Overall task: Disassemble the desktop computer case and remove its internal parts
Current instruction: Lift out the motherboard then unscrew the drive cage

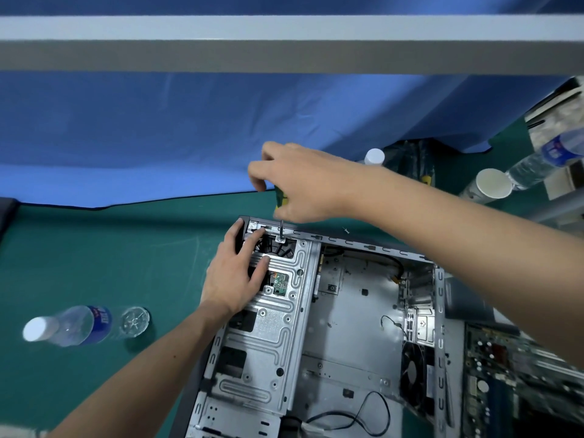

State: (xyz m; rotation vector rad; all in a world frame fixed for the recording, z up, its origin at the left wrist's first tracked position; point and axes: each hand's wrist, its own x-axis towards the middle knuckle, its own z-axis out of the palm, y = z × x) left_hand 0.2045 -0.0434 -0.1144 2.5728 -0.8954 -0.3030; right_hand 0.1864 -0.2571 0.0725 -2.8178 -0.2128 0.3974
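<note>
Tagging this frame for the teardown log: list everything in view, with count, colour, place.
computer case: 1, silver, open, centre-right on mat
drive cage: 1, silver, case's left side
case fan: 1, black, case's right wall
motherboard: 1, green, outside case, right
screwdriver: 1, green-yellow handle, tip at cage's top corner
loose screw: 1, silver, mat beyond case
water bottle: 2, clear with blue labels, left and far right
paper cup: 1, white, upper right
mat: 1, green, under everything
cloth: 1, blue, behind
left hand: flat on cage
right hand: fingers gripping screwdriver
</note>
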